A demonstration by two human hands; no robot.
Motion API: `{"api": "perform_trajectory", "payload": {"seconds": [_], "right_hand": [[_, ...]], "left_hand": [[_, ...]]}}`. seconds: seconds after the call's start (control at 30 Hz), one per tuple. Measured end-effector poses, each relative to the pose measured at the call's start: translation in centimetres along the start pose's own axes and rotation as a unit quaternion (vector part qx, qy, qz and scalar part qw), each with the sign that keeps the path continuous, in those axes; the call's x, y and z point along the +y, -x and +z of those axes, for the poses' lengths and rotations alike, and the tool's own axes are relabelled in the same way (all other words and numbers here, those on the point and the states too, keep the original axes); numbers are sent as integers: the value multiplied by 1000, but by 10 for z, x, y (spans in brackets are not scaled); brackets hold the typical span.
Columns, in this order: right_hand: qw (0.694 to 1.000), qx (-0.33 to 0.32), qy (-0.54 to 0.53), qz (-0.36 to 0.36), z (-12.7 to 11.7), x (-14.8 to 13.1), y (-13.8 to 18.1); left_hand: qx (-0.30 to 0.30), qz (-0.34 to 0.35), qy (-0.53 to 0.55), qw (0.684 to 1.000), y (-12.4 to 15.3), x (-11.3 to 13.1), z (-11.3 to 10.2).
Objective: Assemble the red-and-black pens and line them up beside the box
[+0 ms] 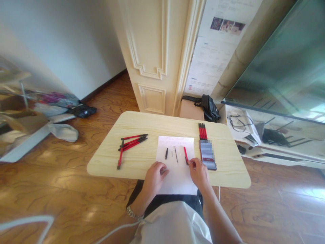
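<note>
On the white sheet of paper (175, 183) lies a row of pen parts: a black pen tip piece (166, 154), a small spring-like piece (172, 153), a thin dark refill (176, 154) and a tiny pale piece (180, 154). At the right of the row is a red pen barrel (185, 153) with a dark lower end. My right hand (199, 172) has thumb and forefinger closed at that lower end. My left hand (155, 176) hovers by the paper's left side, fingers curled, a gap between thumb and forefinger, nothing visible in it.
Several red-and-black pens (133, 142) lie loosely at the table's left. More pens (202, 131) stand in a tidy row above a phone (208, 156) at the right. The light wooden table (106, 159) has rounded corners. A black bag (209, 107) sits beyond it.
</note>
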State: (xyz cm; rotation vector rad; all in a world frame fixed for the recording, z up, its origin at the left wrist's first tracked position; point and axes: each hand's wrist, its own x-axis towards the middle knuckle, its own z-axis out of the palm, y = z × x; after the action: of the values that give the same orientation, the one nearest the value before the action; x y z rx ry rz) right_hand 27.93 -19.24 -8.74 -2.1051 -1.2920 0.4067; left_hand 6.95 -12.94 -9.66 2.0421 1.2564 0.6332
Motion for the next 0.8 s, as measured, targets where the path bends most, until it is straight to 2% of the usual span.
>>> {"api": "perform_trajectory", "payload": {"seconds": [0.23,0.37,0.53,0.8], "right_hand": [[999,36,12,-9,-16,-2,-9],[999,-7,51,-2,-19,-8,-28],[993,-57,101,13,-8,-19,-53],[983,-88,156,33,6,-24,-75]], "left_hand": [[30,-10,43,999,3,17,-11],[13,-47,120,992,5,28,-18],[-7,-73,208,975,7,33,-14],[-17,-81,224,971,9,30,-5]]}}
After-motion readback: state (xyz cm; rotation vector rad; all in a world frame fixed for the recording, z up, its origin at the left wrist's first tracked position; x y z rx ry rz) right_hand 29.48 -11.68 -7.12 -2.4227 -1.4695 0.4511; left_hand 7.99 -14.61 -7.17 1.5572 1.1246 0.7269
